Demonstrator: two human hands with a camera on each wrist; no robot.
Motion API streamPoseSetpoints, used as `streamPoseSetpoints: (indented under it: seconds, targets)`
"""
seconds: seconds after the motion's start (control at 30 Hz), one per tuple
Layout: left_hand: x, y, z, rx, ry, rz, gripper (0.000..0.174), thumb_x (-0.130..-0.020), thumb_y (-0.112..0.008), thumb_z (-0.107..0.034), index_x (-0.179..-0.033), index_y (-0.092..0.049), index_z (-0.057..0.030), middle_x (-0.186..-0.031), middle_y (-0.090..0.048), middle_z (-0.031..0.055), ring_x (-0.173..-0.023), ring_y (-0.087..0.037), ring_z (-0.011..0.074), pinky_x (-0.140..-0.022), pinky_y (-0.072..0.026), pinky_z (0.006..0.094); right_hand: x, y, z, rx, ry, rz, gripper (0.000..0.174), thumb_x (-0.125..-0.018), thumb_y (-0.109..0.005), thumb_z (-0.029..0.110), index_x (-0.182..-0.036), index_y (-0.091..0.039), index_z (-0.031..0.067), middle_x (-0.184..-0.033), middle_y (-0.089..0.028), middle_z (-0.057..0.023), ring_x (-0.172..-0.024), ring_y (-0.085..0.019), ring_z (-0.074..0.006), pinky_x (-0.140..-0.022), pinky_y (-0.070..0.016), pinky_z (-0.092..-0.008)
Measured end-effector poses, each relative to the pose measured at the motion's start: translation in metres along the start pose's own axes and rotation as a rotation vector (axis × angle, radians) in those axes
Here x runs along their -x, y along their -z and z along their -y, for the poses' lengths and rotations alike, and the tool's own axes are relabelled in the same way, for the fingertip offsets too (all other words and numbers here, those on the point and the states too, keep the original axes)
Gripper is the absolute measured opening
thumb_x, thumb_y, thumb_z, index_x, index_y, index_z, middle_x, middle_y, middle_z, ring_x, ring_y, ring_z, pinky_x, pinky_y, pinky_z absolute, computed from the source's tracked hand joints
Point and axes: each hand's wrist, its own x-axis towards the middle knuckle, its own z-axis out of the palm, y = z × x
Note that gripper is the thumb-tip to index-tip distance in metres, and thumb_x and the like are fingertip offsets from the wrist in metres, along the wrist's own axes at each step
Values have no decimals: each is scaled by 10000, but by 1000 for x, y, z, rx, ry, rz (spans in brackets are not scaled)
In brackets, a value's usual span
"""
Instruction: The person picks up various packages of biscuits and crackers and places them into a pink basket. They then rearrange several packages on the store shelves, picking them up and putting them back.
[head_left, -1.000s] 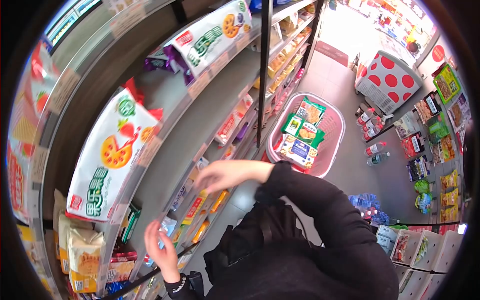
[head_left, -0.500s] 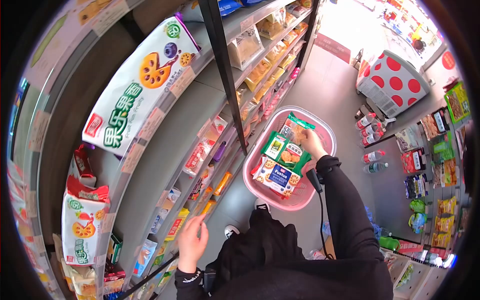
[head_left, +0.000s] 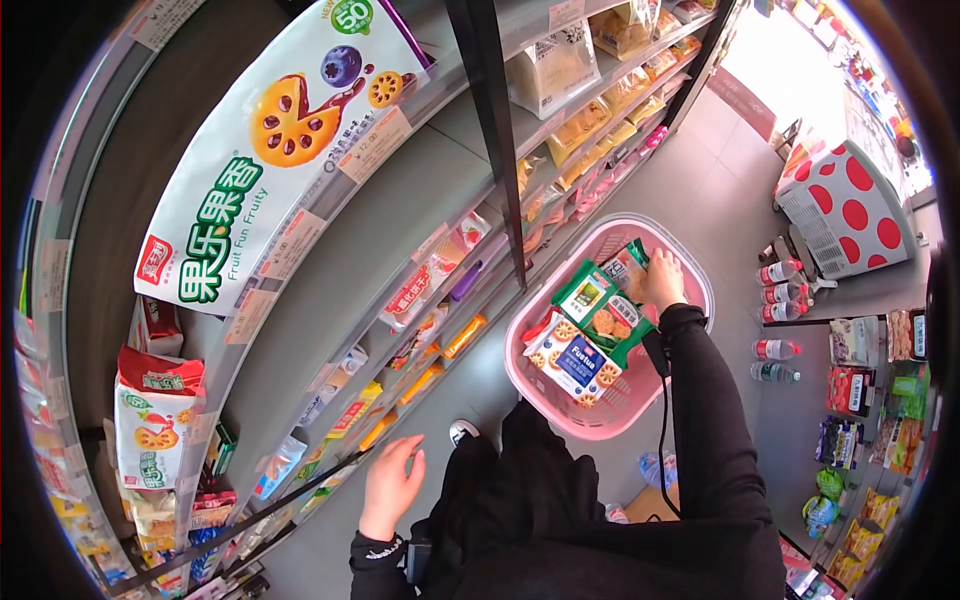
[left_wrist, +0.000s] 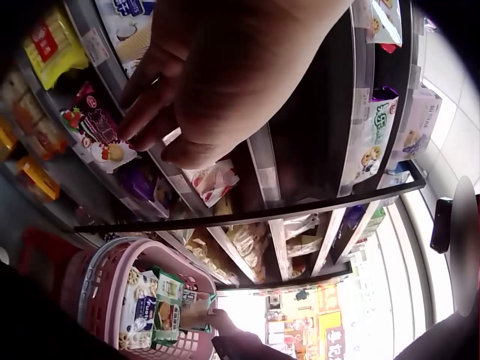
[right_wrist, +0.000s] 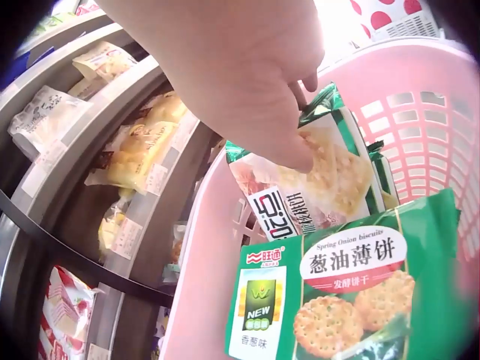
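Observation:
My right hand (head_left: 664,282) reaches into a pink basket (head_left: 580,428) on the floor and grips a green-edged biscuit packet (right_wrist: 330,176). In the right wrist view the thumb lies on the packet's front, while the other fingers are mostly hidden behind it. Beside it lies a green pack of spring onion biscuits (right_wrist: 352,300). A white and blue biscuit pack (head_left: 575,362) lies nearest my body. My left hand (head_left: 392,485) hovers in front of the lower shelves, fingers relaxed, holding nothing.
Snack shelves line the left, with a large white cookie bag (head_left: 240,190) on one and a black post (head_left: 490,140) between sections. A red-dotted white cabinet (head_left: 850,205) stands ahead right. Several bottles (head_left: 778,290) and hanging snacks (head_left: 838,440) are at the right.
My right hand has moved from beside the shelf into the basket and onto the packet. The left hand has drawn away from the shelf, and the head view has shifted.

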Motion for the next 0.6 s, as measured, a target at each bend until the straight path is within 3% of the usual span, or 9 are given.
streamPoseSetpoints:
  seconds: [0.07,0.1,0.23,0.33,0.37,0.47,0.5,0.6]
  targets:
    - [-3,-2,-5,2,-2,1,224,-778,-532,-111,-990,-564,-49,-915,-576,128,-813,-571,279,-697,-453,331,4,13,9,1,8,170,385,-695,-631,249,-942,-513,-22,-972,-502,-166,-933,-495,-316,-775,-438,-391]
    - [-5,-3,-6,18,0,14,226,-778,-533,-113,-992,-563,-51,-915,-576,128,-812,-571,277,-695,-453,332,5,10,8,-31,41,116,402,-700,-625,345,-874,-536,-7,-960,-503,-168,-925,-496,-322,-770,-439,-388]
    - [-6,-4,-4,28,-29,25,232,-778,-534,-118,-998,-561,-53,-910,-578,126,-814,-570,274,-690,-452,333,15,1,10,-113,86,-48,448,-651,-674,356,-914,-533,22,-935,-531,-175,-885,-529,-328,-737,-452,-394]
    - [-6,2,-4,3,-30,24,228,-777,-535,-119,-993,-563,-50,-906,-579,123,-820,-568,276,-698,-451,333,17,16,10,-250,-8,58,512,-666,-648,445,-907,-518,12,-827,-574,-171,-803,-561,-332,-691,-446,-393]
    - [-5,2,-1,5,-35,22,228,-777,-535,-119,-993,-563,-50,-906,-579,123,-820,-568,276,-698,-451,333,20,24,12,-259,-18,-18,459,-661,-657,382,-898,-508,18,-753,-586,-168,-731,-574,-338,-652,-441,-401]
    - [-6,1,10,53,-72,-9,224,-778,-533,-120,-986,-565,-44,-911,-580,123,-826,-565,279,-706,-449,330,36,78,16,-366,32,-8,409,-641,-658,294,-899,-504,17,-788,-582,-177,-768,-566,-339,-667,-438,-390]
    - [-7,2,9,62,-95,-5,223,-778,-534,-120,-984,-565,-41,-910,-582,122,-825,-567,273,-710,-448,324,46,99,23,-411,56,-52,374,-622,-647,189,-919,-501,14,-792,-571,-176,-769,-567,-314,-675,-437,-356]
    - [-10,4,7,139,-122,27,238,-788,-536,-118,-1008,-560,-32,-931,-591,116,-846,-573,239,-723,-449,302,72,137,32,-607,202,-63,431,-611,-663,173,-979,-503,16,-829,-574,-162,-796,-570,-304,-702,-444,-338]
